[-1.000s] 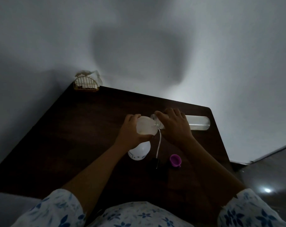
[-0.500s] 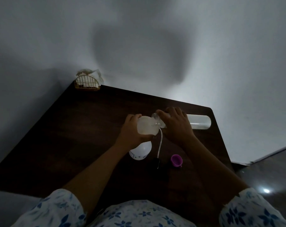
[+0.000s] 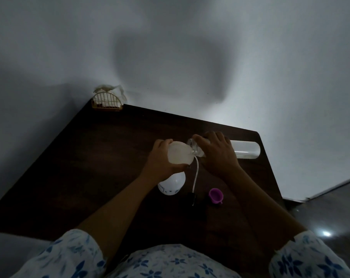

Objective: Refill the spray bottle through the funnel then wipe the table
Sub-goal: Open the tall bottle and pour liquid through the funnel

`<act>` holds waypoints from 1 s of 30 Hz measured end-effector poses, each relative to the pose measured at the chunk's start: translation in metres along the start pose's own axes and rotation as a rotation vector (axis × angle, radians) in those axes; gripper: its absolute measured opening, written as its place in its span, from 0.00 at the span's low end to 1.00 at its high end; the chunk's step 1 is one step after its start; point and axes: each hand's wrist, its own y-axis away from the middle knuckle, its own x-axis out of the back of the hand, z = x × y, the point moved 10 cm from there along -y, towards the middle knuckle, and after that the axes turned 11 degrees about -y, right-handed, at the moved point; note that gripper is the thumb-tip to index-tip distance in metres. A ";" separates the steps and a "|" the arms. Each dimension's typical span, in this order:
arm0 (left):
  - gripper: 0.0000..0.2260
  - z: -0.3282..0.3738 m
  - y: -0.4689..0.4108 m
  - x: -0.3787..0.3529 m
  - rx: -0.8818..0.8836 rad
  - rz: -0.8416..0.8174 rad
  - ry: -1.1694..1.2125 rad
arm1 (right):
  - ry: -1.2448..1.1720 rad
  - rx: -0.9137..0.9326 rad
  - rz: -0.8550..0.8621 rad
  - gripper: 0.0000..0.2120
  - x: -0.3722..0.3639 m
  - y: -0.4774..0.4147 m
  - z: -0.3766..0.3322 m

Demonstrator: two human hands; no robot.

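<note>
Spray bottle upright on the table, a little right of the middle, white and round-bodied, with small dark marks low on its near side. Neck hidden beneath the funnel, a pale translucent bowl seated on top.

Left hand wrapped round the funnel from the left: fingers curled over the far rim, thumb tucked under the near edge, heel of the hand covering the bottle's upper left shoulder. Round body below and nearer than those fingers, free of them; only the funnel grasped.

To the right, clear bottle tipped almost level, base pointing right, open mouth at or just over the funnel's right rim; contact not certain. Right hand clamped on that bottle near its neck, fingers curled over the top. Too dim to tell whether liquid runs.

Just in front of the funnel, a thin white tube running toward the viewer to a black spray head lying on the table, just right of the spray bottle. Purple cap further right, open side up, apart from both hands.

At the far left corner, a small wire rack with pale paper in it, against the grey wall. Floral sleeves along the bottom edge.
</note>
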 end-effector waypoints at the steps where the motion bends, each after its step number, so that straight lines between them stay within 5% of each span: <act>1: 0.39 0.000 0.000 0.000 0.002 -0.002 -0.001 | 0.000 0.001 0.003 0.31 0.000 0.000 0.000; 30: 0.41 -0.004 0.000 0.001 0.015 -0.013 -0.018 | 0.009 0.011 0.024 0.32 0.006 -0.005 -0.007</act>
